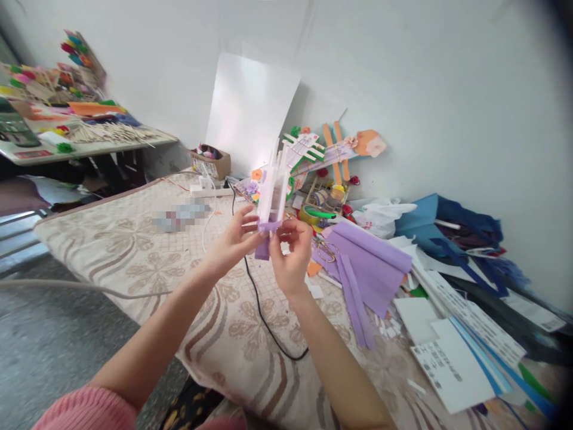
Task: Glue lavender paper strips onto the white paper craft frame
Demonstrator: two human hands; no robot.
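In front of me I hold up a narrow craft model with white upright strips and purple paper around its base. My left hand grips its lower left side, thumb at the base and fingers partly behind it. Pinched between the thumb and fingertips of my right hand is a purple paper strip, which wraps the base and hangs below it. The exact contact under the right fingertips is hidden. Purple paper sheets and scissors lie just right of my right hand.
A black cable crosses the patterned tablecloth below the hands. Rolls of tape, a plastic bag, a blue bag and white cards crowd the right. A cardboard box stands behind.
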